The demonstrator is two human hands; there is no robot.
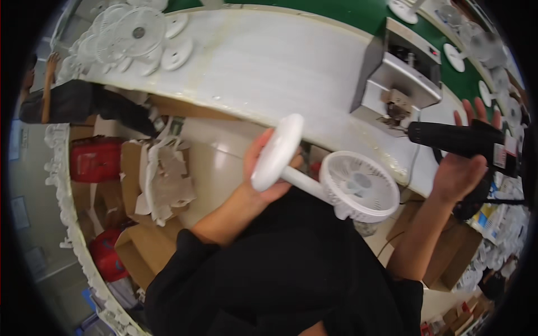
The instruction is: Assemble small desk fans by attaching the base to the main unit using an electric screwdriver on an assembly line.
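Observation:
My left hand (259,168) is closed around the round base end of a small white desk fan (305,183), which I hold tilted in front of my body. The fan's caged head points to the right, and its base disc hides part of my fingers. At the right, a black electric screwdriver (457,138) lies across the palm of my right hand (462,168), its bit end toward the left. The fingers and thumb of that hand are stretched apart, not wrapped round the tool.
A metal screw-feeding machine (400,78) stands on the white worktable (280,56). Fan grilles and bases (134,36) pile up at the far left. A green conveyor belt (336,19) runs behind. A co-worker (67,103) is at the left, near cardboard boxes (145,252) and red bins (96,159).

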